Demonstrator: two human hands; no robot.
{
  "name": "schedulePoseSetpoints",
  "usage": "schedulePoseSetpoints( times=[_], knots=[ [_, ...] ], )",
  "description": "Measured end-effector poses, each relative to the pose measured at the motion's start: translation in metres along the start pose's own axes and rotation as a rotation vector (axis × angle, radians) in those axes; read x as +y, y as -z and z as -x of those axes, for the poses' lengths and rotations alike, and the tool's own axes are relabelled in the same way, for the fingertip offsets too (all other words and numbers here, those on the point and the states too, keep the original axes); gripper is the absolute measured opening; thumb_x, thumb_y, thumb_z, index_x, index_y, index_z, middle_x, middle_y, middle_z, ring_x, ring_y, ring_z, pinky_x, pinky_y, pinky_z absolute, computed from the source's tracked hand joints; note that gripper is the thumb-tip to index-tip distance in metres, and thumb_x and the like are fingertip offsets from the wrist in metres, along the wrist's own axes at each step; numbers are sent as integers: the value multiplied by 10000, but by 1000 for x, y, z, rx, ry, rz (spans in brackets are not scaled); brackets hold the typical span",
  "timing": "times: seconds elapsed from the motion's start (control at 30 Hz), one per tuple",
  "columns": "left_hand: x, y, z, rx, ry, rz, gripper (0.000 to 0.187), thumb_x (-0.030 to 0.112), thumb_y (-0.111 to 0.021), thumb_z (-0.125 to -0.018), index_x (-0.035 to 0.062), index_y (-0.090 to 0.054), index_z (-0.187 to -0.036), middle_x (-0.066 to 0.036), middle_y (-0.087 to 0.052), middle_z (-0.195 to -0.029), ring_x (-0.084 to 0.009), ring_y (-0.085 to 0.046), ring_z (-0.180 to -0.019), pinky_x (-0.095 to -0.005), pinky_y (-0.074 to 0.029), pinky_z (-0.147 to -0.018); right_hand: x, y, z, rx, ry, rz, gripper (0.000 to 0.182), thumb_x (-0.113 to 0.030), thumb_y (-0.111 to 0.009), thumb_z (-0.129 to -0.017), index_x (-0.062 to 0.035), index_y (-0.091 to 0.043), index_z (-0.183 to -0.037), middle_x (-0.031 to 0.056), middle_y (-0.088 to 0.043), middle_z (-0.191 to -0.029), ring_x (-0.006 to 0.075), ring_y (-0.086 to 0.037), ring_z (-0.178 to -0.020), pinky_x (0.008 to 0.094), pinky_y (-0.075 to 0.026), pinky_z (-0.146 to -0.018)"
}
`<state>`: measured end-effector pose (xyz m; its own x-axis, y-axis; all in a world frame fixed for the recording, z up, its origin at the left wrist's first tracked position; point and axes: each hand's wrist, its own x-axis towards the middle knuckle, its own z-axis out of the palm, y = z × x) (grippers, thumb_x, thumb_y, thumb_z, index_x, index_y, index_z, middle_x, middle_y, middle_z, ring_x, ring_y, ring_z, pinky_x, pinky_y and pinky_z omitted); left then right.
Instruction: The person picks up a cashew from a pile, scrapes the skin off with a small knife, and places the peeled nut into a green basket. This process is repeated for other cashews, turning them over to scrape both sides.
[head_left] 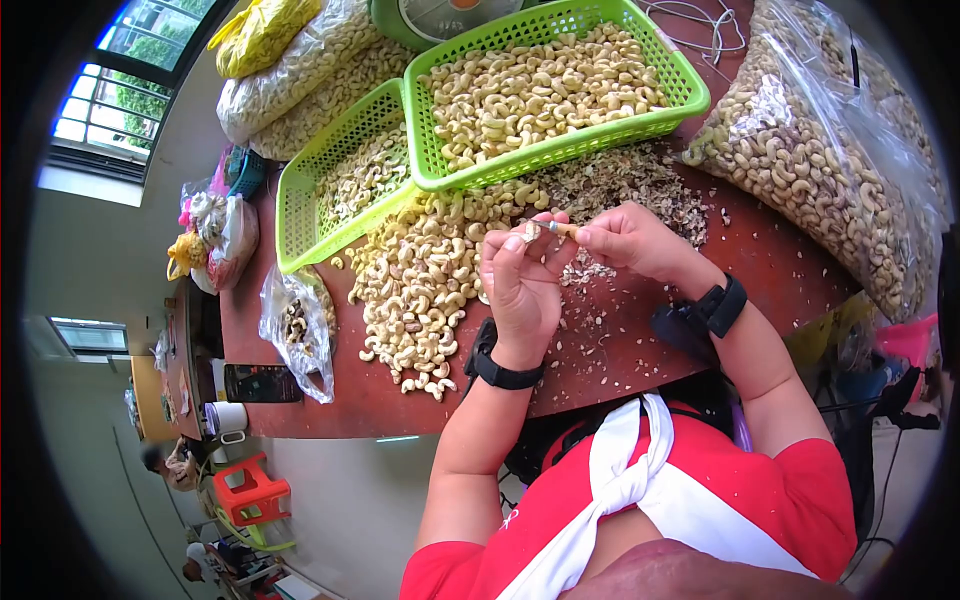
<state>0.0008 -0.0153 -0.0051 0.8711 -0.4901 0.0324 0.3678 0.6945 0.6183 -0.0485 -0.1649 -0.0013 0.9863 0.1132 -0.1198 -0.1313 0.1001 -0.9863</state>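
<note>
My left hand pinches a pale cashew nut between thumb and fingers, above the red table. In my right hand is a small knife with a light wooden handle, its tip touching or very near the nut. A loose pile of cashews lies left of my left hand. Brown skin scraps are spread behind my right hand.
A large green basket and a smaller one hold cashews at the back. Big clear bags of cashews stand right and back left. A small plastic bag and a white mug are left. Other people sit far left.
</note>
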Motion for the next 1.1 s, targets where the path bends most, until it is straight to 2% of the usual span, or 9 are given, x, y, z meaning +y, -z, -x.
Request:
schedulePoseSetpoints(
  times=[0.13,0.23,0.3,0.43,0.53,0.63,0.77,0.93,1.1],
  knots=[
    [0,-4,-1,105,-17,-29,50,131,-476,-784,87,-456,-774,-104,-554,-920,-230,-544,-887,-352,-491,-752,-2,-3,0,34,-38,50,349,-322,-488,-827,-44,-551,-625,-85,-355,-484,6,-274,-441,183,-215,-384],
    [1,6,-4,119,-33,-16,61,134,-482,-786,79,-459,-797,-90,-564,-850,-185,-563,-775,-300,-507,-686,2,-1,-1,15,-56,48,359,-317,-487,-827,-52,-519,-586,-80,-353,-474,10,-272,-435,189,-216,-380],
    [4,8,-5,91,87,-25,84,144,-485,-805,65,-471,-831,-78,-565,-802,-149,-561,-673,-250,-508,-607,1,-2,0,49,-70,96,377,-324,-489,-825,-57,-495,-560,-76,-353,-466,14,-276,-432,195,-220,-378],
    [6,9,-7,70,120,-60,137,143,-475,-825,46,-480,-920,-90,-568,-829,-139,-565,-640,-221,-501,-557,-3,-3,2,58,-41,93,380,-330,-488,-824,-56,-499,-561,-73,-355,-465,16,-282,-432,197,-225,-379],
    [10,2,-7,114,172,-33,172,72,-506,-803,7,-502,-962,-114,-575,-866,-150,-577,-683,-248,-507,-599,-5,-3,3,79,-16,163,377,-329,-490,-823,-54,-502,-566,-75,-355,-467,17,-282,-433,196,-228,-382],
    [10,6,-7,36,185,-93,223,4,-535,-764,-14,-521,-986,-105,-575,-900,-163,-577,-765,-250,-498,-679,-6,-3,4,95,-10,148,374,-329,-495,-821,-51,-505,-571,-74,-358,-466,19,-288,-434,197,-234,-384],
    [10,9,-7,-5,173,-82,201,5,-499,-785,-11,-517,-984,-120,-574,-902,-165,-572,-805,-251,-508,-684,-2,-2,3,89,-8,147,373,-332,-501,-816,-45,-508,-577,-71,-368,-472,19,-297,-440,198,-241,-387],
    [10,6,-7,16,165,8,164,-11,-538,-754,16,-539,-915,-123,-576,-902,-232,-570,-847,-356,-506,-715,-5,-3,3,87,-4,192,374,-332,-501,-814,-38,-518,-583,-65,-375,-477,19,-308,-447,199,-251,-390],
    [8,7,-5,-23,133,-6,138,-9,-523,-750,29,-551,-880,-147,-581,-883,-242,-561,-876,-379,-494,-740,-5,-5,2,166,49,300,358,-294,-503,-809,-29,-508,-568,-57,-379,-480,30,-323,-449,207,-269,-395]
  ],
)
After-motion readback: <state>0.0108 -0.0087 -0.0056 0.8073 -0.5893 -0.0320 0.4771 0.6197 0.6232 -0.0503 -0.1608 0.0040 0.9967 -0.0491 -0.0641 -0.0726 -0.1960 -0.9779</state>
